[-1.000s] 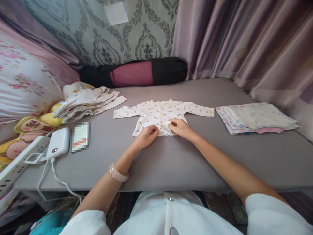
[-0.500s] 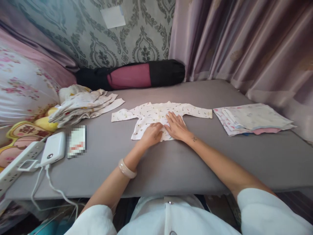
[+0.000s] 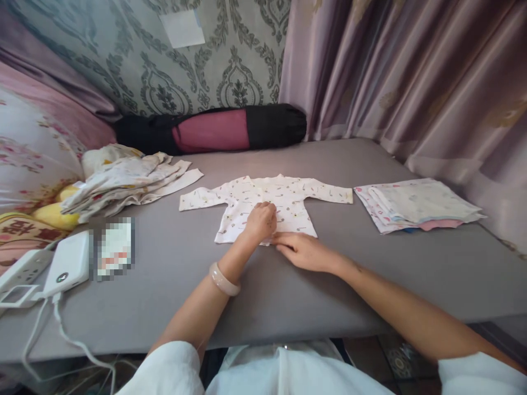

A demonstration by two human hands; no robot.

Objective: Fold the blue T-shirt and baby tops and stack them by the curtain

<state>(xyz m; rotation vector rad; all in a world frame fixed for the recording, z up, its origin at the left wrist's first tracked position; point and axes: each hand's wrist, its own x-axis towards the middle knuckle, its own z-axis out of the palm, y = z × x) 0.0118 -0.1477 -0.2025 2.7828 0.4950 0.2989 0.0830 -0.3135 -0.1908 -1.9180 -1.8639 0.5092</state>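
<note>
The left hand [image 3: 262,223] curls on the shirt [image 3: 290,211]. The right hand [image 3: 309,252] touches it low down. I can't tell if they pinch.

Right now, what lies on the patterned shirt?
On the shirt: the left hand over its front, the right hand at its lower edge. What they cover is hidden.

Grey damask-patterned wall [image 3: 247,55] behind a grey-covered table [image 3: 444,252], shiny mauve curtains [image 3: 349,66] along the right

Shirt [image 3: 286,197] between clothes [image 3: 123,181] and folded stack [image 3: 415,206]
</note>
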